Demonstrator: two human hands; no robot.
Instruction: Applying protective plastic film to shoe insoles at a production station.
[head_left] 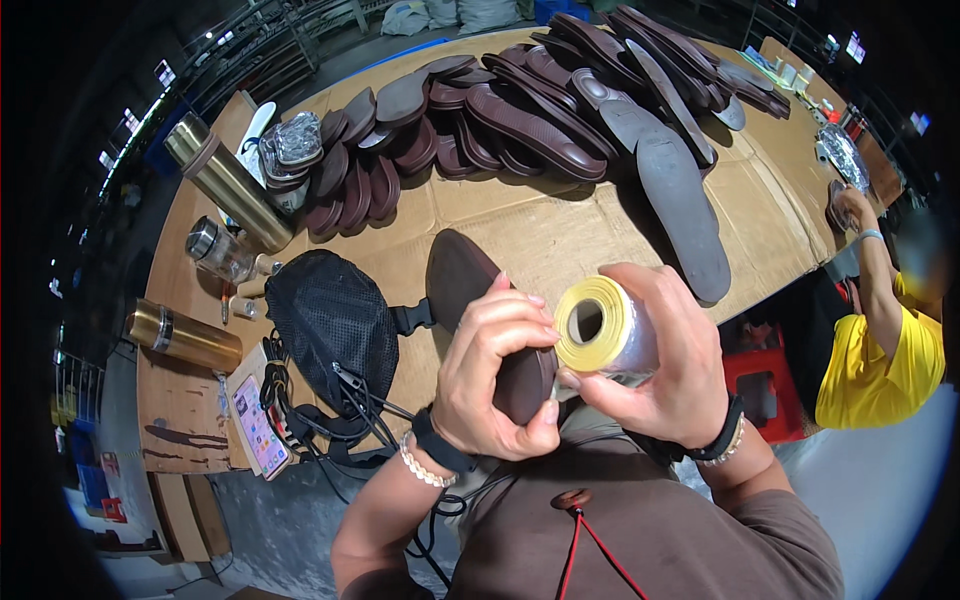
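My left hand [495,375] is closed around a dark brown shoe sole [462,268], its thumb and fingers gripping the sole's near end. Just to the right, my right hand [665,360] holds a roll of yellowish labels or tape [610,325], with the hollow core facing up and left. The roll is next to the sole's edge and the fingertips of both hands nearly meet there. Whether a piece from the roll is on the sole cannot be made out.
A long pile of brown soles [530,115] crosses the far table. One grey insole [685,215] sticks out nearer. To the left are a black mesh bag [335,320], gold flasks [185,335], a glass bottle [220,250] and a phone [258,415]. A co-worker in yellow [880,365] works at right.
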